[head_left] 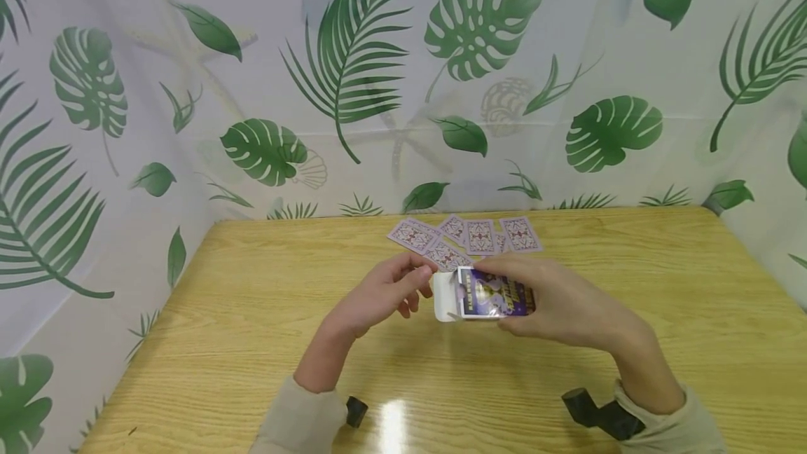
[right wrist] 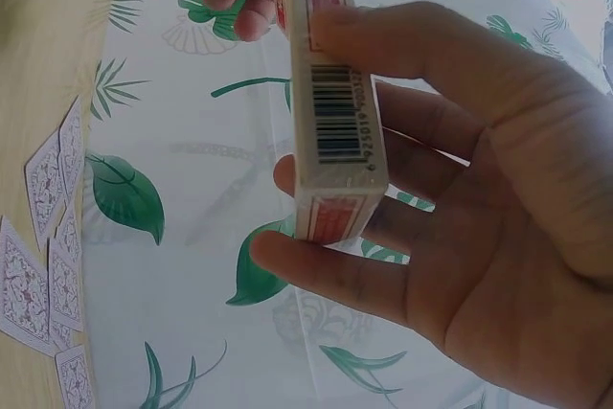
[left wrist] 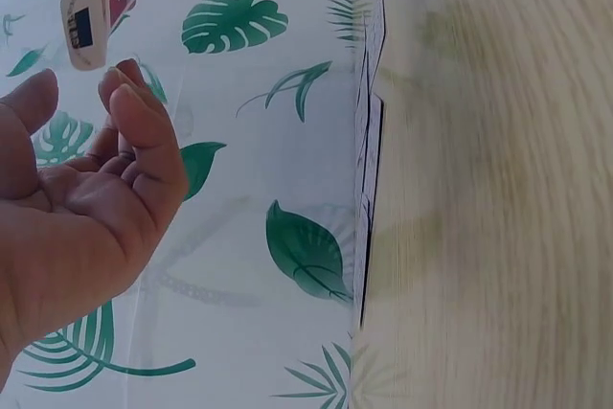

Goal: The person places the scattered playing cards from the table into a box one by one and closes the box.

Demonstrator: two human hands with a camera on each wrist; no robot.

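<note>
Playing-card box (head_left: 494, 294) gripped in my right hand (head_left: 567, 303), its end flap (head_left: 445, 298) folded out toward my left hand (head_left: 381, 293)

At the far left, the leaf-printed cloth (head_left: 157, 83) hangs down beside the wooden table (head_left: 252, 286) and continues behind it. My left sleeve (head_left: 302, 417) comes in from the near edge, with a black piece (head_left: 356, 412) at its inner side. My left fingers are loosely bent and hold nothing; the left wrist view shows a gap between my thumb and forefinger, with the flap just beyond their tips.

Next comes the white end flap, standing out from the mouth of the box. In the left wrist view it carries a small dark rectangle. I have the box lifted above the table, in front of me and between my two hands, lying sideways with its mouth to the left. Its purple printed front shows yellow lettering; the right wrist view shows a barcode (right wrist: 340, 114) on a narrow white side. I cannot tell what, if anything, is inside.

Beyond the box, toward the back edge of the table, several loose playing cards (head_left: 481, 237) lie with their patterned backs up, some overlapping.

On the right, my right thumb and fingers clasp the box from opposite sides. Behind them are another black piece (head_left: 621, 420) at the wrist and my right sleeve (head_left: 677, 427).
</note>
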